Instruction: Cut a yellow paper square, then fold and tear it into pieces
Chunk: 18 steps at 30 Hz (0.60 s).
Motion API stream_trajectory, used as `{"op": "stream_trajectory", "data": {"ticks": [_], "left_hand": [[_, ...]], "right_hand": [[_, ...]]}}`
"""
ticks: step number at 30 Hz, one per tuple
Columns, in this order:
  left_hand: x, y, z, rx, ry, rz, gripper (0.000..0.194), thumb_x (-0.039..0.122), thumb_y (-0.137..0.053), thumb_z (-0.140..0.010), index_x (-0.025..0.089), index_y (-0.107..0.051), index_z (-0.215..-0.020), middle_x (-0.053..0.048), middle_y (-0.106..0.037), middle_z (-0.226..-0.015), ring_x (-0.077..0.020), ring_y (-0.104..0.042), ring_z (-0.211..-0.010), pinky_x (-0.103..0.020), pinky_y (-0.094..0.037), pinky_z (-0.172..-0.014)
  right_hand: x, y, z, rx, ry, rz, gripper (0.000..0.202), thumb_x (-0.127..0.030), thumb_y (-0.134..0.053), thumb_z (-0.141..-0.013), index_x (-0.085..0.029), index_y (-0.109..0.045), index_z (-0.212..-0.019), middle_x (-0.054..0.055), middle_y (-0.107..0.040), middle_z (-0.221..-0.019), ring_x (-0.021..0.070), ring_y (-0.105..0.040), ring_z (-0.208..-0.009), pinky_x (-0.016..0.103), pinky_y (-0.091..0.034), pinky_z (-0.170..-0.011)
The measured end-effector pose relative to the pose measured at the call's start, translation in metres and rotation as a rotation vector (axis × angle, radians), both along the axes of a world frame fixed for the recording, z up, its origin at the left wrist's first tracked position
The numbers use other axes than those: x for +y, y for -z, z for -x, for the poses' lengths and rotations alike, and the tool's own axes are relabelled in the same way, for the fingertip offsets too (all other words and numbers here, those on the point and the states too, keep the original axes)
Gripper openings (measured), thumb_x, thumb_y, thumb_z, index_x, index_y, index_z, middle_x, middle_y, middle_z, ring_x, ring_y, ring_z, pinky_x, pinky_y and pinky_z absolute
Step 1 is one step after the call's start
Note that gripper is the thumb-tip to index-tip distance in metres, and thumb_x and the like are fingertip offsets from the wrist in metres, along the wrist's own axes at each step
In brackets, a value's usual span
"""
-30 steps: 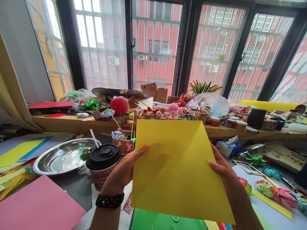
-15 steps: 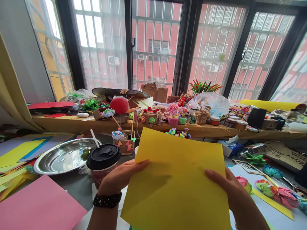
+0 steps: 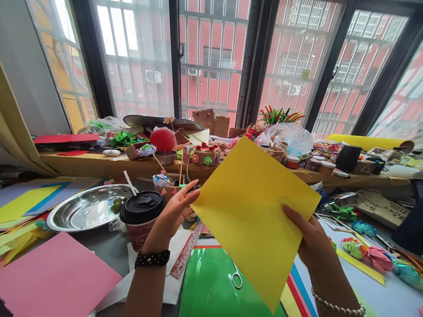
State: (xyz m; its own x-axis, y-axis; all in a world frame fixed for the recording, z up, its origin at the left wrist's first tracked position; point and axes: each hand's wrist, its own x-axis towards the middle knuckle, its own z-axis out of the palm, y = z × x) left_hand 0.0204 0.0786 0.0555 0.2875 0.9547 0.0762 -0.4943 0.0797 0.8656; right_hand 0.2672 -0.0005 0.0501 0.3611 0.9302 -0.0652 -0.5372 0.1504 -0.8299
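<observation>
1. Above the glossy green cover [image 3: 205, 288] on the desk, the yellow sheet [image 3: 254, 198] hangs in the air, turned so that one corner points up and another down.
2. The right hand [image 3: 310, 237] is clamped on the sheet near its right corner, thumb flat on the front; its fingers presumably press from behind, so this one grip seems enough to bear the paper.
3. The left hand [image 3: 173, 211] is at the opposite corner, fingers spread apart, perhaps to guide that edge; whether they touch it I cannot tell.
4. Being raised probably keeps the paper clear of the scissors [image 3: 237, 280] on the cover and the ruler [image 3: 187, 251] just beside it.
5. The sheet hides the right fingers and most of the scissors, leaving a handle loop visible. The left hand partly covers the cup [image 3: 142, 211]; the frame crops the pink paper [image 3: 59, 277]. The ruler's print is too small to read.
</observation>
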Motion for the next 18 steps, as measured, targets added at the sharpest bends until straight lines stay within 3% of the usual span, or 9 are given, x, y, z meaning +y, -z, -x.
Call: {"op": "stream_trajectory", "data": {"ticks": [9, 13, 18], "left_hand": [[-0.005, 0.01, -0.054, -0.236, 0.016, 0.115, 0.036, 0.027, -0.05, -0.08, 0.013, -0.05, -0.113, -0.008, -0.068, -0.093, -0.0222, -0.062, -0.086, -0.034, -0.047, -0.079], [-0.004, 0.011, -0.057, -0.271, -0.012, 0.194, 0.03, 0.021, -0.046, -0.082, 0.011, -0.051, -0.11, -0.007, -0.069, -0.08, -0.0202, -0.065, -0.073, -0.031, -0.049, -0.073], [-0.003, 0.008, -0.051, -0.286, -0.058, 0.223, 0.025, 0.017, -0.045, -0.083, 0.008, -0.053, -0.105, -0.007, -0.069, -0.074, -0.0187, -0.065, -0.065, -0.03, -0.05, -0.068]], "right_hand": [[0.001, -0.004, 0.016, 0.06, 0.071, -0.052, 0.022, -0.021, -0.067, -0.064, -0.021, -0.063, -0.085, -0.001, -0.072, -0.082, 0.0219, -0.065, -0.083, 0.026, -0.056, -0.064], [0.002, -0.002, 0.017, 0.042, 0.053, -0.052, 0.03, -0.022, -0.069, -0.061, -0.02, -0.063, -0.09, 0.002, -0.071, -0.087, 0.0244, -0.063, -0.088, 0.028, -0.055, -0.065], [0.004, 0.002, 0.008, 0.024, 0.045, -0.098, 0.025, -0.023, -0.071, -0.059, -0.02, -0.066, -0.083, -0.001, -0.071, -0.081, 0.0208, -0.064, -0.084, 0.024, -0.054, -0.065]]}}
